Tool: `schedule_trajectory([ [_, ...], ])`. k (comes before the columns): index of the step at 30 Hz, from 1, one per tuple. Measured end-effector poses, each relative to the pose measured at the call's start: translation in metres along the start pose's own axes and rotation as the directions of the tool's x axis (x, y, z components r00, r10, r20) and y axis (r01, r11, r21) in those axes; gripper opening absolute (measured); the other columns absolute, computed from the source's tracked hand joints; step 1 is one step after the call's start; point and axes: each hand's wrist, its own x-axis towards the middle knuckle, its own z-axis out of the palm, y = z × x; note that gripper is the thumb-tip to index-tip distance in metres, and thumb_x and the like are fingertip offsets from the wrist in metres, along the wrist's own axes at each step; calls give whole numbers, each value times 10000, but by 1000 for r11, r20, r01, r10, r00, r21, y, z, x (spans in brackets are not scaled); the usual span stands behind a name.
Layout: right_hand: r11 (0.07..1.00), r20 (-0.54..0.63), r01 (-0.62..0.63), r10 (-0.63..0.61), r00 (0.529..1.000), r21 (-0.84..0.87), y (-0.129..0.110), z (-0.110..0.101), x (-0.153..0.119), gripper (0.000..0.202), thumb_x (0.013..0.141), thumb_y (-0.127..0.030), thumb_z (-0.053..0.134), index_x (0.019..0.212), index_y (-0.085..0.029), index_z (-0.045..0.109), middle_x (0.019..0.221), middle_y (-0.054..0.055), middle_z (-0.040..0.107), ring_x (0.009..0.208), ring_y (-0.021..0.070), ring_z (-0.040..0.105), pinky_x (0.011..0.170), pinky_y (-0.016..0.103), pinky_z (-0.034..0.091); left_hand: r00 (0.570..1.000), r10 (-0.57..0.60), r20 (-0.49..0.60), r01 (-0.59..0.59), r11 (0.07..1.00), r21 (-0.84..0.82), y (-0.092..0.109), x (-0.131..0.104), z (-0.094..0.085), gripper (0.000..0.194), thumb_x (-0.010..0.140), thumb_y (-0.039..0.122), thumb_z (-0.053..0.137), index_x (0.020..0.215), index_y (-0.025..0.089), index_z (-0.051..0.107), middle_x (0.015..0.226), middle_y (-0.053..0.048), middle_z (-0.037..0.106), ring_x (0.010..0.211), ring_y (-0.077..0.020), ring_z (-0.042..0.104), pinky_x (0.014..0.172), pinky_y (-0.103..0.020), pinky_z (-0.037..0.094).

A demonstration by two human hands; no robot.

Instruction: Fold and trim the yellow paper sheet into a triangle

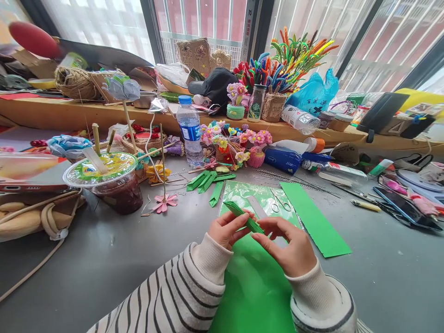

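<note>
Above the green sheet, the folded paper slants away leftward; fingers of the left hand grip around its middle; fingers of the right hand pinch its near end.

Green paper, white sleeves striped black

At 1 o'clock, the glass bottle seems to read "Starbucks". Red characters on the window frame near 12, and print on the blue-capped bottle at 10, blue bag at 2 and blue packet at 3, are too small to read.
</note>
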Motion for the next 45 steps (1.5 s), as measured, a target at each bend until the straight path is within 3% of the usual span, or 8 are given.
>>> schedule_trajectory([
  [5,995,-17,-26,28,999,96,1,1,-2,90,660,-256,582,681,-171,606,637,31,630,551,151,583,519,257,483,1000,26,-4,-26,1000,-7,-2,0,0,211,452,236,741,625,153,652,634,-2,623,632,-116,579,599,-208,471],
  [11,996,-48,9,-5,999,86,2,-1,-2,95,671,-264,573,674,-177,611,603,22,614,542,149,569,504,254,464,995,92,44,-95,994,59,-4,2,0,226,438,272,738,613,151,662,537,12,580,383,-31,434,312,-134,312],
  [19,992,13,-16,14,1000,126,1,2,-4,79,662,-254,580,650,-178,598,573,20,600,518,144,555,500,260,455,992,127,22,-128,982,142,-4,4,-5,173,491,260,718,587,129,660,468,14,564,379,-46,424,381,-182,333],
  [22,964,54,-128,119,991,232,1,3,-4,115,627,-291,604,629,-177,591,541,8,587,494,135,546,484,252,455,994,107,31,-111,984,140,-4,4,-6,165,496,259,716,579,130,653,458,17,559,380,-50,428,388,-187,330],
  [28,802,246,-389,307,919,452,-1,1,-1,179,566,-325,645,590,-156,590,486,-15,565,425,106,526,424,227,441,991,48,128,-54,998,45,-2,-1,1,263,426,296,735,622,141,653,565,-5,606,366,-44,436,399,-199,344],
  [33,761,297,-412,296,908,501,-1,0,0,162,573,-292,648,561,-147,576,473,-27,543,407,90,511,415,218,408,985,57,165,-64,997,42,-1,-1,1,208,464,283,721,618,153,669,584,-4,611,368,-40,440,388,-185,327],
  [39,792,331,-418,289,898,444,0,1,1,199,583,-317,636,538,-153,533,458,-24,537,421,94,500,450,238,426,986,46,158,-59,995,78,-5,4,-3,205,498,295,706,614,130,671,573,-21,609,355,-42,423,354,-187,296],
  [45,759,366,-439,281,887,482,4,4,-1,201,566,-332,643,552,-154,549,470,-22,550,430,100,512,428,227,441,979,5,204,-20,997,75,-3,1,-1,269,516,330,689,722,159,670,666,-34,637,363,-34,404,366,-193,307],
])
